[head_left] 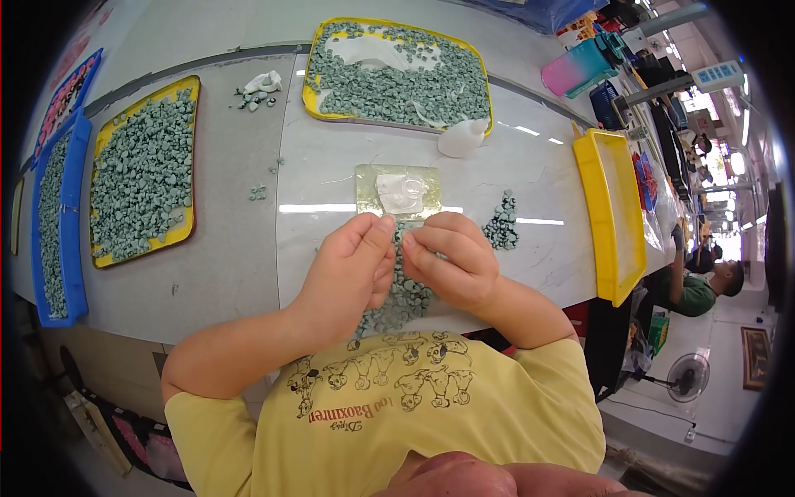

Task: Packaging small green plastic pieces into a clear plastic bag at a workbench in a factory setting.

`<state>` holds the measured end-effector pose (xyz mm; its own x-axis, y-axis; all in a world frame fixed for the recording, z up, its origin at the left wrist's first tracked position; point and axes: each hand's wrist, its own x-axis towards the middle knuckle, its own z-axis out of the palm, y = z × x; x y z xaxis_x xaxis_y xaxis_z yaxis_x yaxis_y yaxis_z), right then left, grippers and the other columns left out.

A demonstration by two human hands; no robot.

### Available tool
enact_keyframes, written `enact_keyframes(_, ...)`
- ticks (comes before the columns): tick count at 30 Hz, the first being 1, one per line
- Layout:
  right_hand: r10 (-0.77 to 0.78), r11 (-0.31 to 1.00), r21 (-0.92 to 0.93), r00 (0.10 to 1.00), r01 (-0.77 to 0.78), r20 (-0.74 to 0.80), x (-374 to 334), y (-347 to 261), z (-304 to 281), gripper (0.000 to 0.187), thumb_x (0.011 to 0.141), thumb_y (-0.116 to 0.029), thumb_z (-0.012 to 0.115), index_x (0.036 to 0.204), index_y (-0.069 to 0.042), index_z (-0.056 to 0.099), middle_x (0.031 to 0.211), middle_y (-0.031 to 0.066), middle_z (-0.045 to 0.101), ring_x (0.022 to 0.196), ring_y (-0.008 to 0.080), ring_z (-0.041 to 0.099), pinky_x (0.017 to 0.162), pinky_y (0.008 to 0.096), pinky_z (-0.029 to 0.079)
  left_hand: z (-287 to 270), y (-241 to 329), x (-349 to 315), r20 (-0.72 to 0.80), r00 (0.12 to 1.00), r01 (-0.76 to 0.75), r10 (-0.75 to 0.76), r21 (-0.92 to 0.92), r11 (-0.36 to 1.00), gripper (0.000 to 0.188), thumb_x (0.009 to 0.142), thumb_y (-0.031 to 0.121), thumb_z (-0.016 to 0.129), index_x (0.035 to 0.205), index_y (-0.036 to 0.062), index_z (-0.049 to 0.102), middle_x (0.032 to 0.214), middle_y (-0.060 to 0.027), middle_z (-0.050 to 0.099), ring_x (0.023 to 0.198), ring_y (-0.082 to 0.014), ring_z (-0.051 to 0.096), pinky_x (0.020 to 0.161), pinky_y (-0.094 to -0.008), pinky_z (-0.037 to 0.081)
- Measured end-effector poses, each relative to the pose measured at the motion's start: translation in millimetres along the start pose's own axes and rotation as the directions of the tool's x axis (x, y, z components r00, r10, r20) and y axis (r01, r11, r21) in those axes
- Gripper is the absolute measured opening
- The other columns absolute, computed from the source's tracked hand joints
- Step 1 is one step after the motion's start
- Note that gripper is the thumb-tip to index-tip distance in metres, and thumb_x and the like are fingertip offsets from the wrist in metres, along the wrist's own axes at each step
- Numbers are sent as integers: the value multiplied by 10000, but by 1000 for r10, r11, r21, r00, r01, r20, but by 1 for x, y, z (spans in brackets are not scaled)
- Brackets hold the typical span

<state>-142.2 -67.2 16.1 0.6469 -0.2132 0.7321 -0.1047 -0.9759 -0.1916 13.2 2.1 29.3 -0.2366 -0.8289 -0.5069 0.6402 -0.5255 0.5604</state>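
My left hand (349,263) and my right hand (457,258) are raised side by side over the table's near part, fingertips a small gap apart. Each is closed in a pinch; whatever they hold is too small or hidden to make out. Beneath and between them lies a loose heap of small grey-green pieces (407,296), partly covered by the hands. Just beyond the fingertips is a greenish flat pad (367,184) with a crumpled white tissue (401,194) on it. Right of my right hand sits a small pile of darker green pieces (501,224).
A yellow-rimmed tray (311,93) of pieces stands at the back, a white squeeze bottle (460,141) by its corner. Another yellow tray (195,157) and a blue bin (76,215) are at left. A yellow bin (609,224) and pink-teal bottle (571,70) are at right.
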Motion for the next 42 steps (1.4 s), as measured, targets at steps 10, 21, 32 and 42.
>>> enact_keyframes(10,211,946,227,970,-233,119,6,10,-12,261,639,15,716,889,-6,645,819,84,603,683,224,574,577,298,471,1,8,-1,-53,996,-62,70,148,987,253,942,285,452,775,101,403,580,39,334,447,-50,273,381,-210,222)
enact_keyframes(21,837,547,-533,412,-646,359,-27,60,-87,154,717,-49,640,866,-11,649,824,144,629,730,298,594,664,346,469,2,7,5,-19,995,101,-99,215,971,259,932,256,441,767,57,447,636,13,399,465,-48,272,396,-195,205)
enact_keyframes(32,841,541,-497,417,-679,345,-37,56,-72,167,695,-14,605,860,5,628,771,137,607,692,265,590,641,325,471,-4,10,16,-39,994,-100,101,22,995,144,928,143,460,942,15,523,752,-3,471,512,-35,303,420,-171,242)
enact_keyframes(42,594,715,234,749,-658,293,1,12,-37,270,663,71,642,910,-40,645,806,55,631,696,160,598,610,257,471,0,2,17,46,998,39,-45,133,990,153,916,144,506,945,0,547,779,-9,497,513,-36,317,432,-185,255)
